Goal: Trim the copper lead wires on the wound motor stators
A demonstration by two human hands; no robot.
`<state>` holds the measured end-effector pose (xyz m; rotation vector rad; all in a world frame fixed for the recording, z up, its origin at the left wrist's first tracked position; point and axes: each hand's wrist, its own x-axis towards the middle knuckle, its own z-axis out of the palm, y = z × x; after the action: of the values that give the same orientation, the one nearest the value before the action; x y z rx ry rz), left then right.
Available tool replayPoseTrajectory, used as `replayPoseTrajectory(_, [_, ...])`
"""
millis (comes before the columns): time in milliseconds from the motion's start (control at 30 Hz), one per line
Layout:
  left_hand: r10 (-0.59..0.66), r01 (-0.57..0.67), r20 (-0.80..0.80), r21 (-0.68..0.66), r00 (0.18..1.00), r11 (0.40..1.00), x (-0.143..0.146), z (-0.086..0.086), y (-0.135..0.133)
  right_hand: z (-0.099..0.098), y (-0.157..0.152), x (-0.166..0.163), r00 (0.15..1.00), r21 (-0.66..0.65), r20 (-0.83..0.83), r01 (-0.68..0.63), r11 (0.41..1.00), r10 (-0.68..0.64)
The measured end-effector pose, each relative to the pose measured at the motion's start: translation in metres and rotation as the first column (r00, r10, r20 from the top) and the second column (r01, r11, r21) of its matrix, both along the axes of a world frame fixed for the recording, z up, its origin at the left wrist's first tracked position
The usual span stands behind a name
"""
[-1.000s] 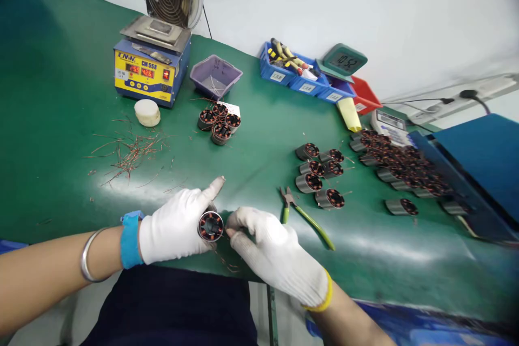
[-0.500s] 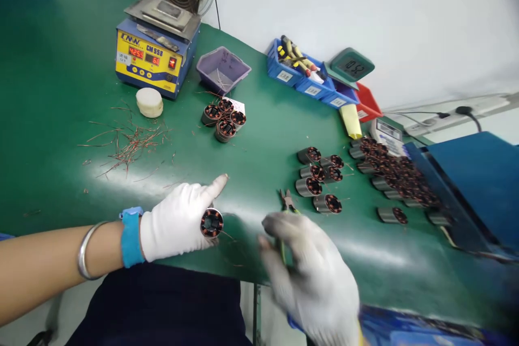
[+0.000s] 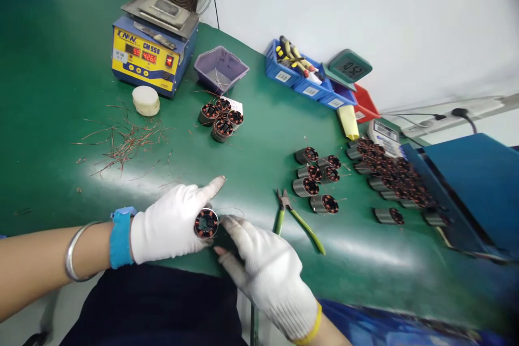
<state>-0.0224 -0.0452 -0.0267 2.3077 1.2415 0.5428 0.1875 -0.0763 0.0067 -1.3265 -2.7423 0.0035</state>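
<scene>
Gloved in white, my left hand (image 3: pixel 172 221) holds a motor stator (image 3: pixel 206 223), a metal ring with copper windings inside, facing up toward me. Its index finger stretches out over the bench. A thin wire (image 3: pixel 231 210) runs from the stator to the right. My right hand (image 3: pixel 267 270), in a white glove with dark fingertips, is close by on the right. Its thumb and fingers are apart, with the fingertips near the stator's right edge. Diagonal cutters (image 3: pixel 286 203) with green handles lie spread on the bench beyond it.
Several stators (image 3: pixel 306 186) stand right of the cutters, with a larger cluster (image 3: pixel 389 170) beyond. Four-square stators (image 3: pixel 223 128) sit near a purple bin (image 3: pixel 221 70). Wire offcuts (image 3: pixel 125 143) lie left, below a solder pot (image 3: pixel 154 48). Blue bins (image 3: pixel 284 73) line the wall.
My right hand has moved left from the cutters to beside the stator. The cutters now lie fully visible on the bench. My left hand keeps hold of the stator.
</scene>
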Motion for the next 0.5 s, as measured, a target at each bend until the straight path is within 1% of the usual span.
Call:
replayPoseTrajectory(100, [0.009, -0.009, -0.015, 0.008, 1.000, 1.000, 0.001, 0.002, 0.002, 0.008, 0.003, -0.002, 1.000, -0.062, -0.022, -0.002, 0.998, 0.001])
replayPoseTrajectory(200, [0.017, -0.018, -0.042, -0.021, 0.999, 1.000, 0.002, 0.005, 0.003, 0.013, -0.010, -0.001, 0.997, -0.168, -0.015, -0.074, 0.983, 0.073])
replayPoseTrajectory(267, [0.012, -0.015, -0.058, -0.045, 0.998, 0.999, 0.002, 0.010, 0.004, 0.011, -0.022, 0.001, 0.994, -0.197, -0.020, -0.109, 0.974, 0.107])
replayPoseTrajectory(367, [0.014, -0.020, -0.056, -0.104, 0.998, 0.994, -0.002, 0.022, 0.005, 0.002, -0.030, 0.004, 0.992, -0.127, -0.115, -0.065, 0.990, 0.051])
replayPoseTrajectory(467, [0.033, -0.041, -0.049, -0.172, 0.998, 0.984, -0.011, 0.032, 0.003, -0.011, -0.029, 0.006, 0.970, -0.018, -0.243, -0.032, 0.999, 0.027])
replayPoseTrajectory(500, [0.039, -0.048, -0.057, -0.169, 0.998, 0.984, -0.014, 0.033, 0.002, -0.014, -0.027, 0.006, 0.964, 0.000, -0.265, -0.027, 1.000, 0.026])
